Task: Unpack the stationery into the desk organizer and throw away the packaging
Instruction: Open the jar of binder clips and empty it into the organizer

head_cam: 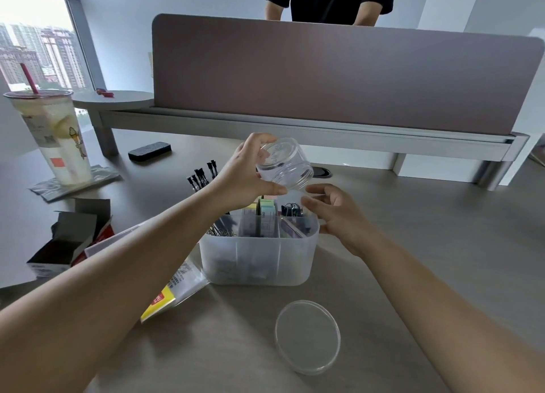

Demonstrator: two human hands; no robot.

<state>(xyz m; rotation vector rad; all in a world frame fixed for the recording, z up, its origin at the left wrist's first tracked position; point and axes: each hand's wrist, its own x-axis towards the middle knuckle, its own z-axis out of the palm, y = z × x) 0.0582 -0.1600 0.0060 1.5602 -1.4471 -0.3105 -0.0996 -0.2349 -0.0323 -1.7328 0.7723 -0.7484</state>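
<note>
My left hand (244, 177) grips a clear round plastic jar (284, 164), tipped mouth-down above the back of the translucent desk organizer (259, 260). Nothing shows inside the jar. My right hand (333, 212) hovers just right of the organizer's rim, fingers relaxed, holding nothing. The organizer holds black pens (202, 175), paper clips (219, 230), pastel sticky notes (267, 208) and black binder clips (292, 209). The jar's clear lid (306, 336) lies flat on the desk in front of the organizer.
Opened cardboard boxes (70, 239) and a clear plastic sleeve with a yellow label (174, 289) lie left of the organizer. An iced drink cup (59, 139) stands far left, a black eraser (149, 151) behind. A person stands beyond the brown desk divider (339, 77).
</note>
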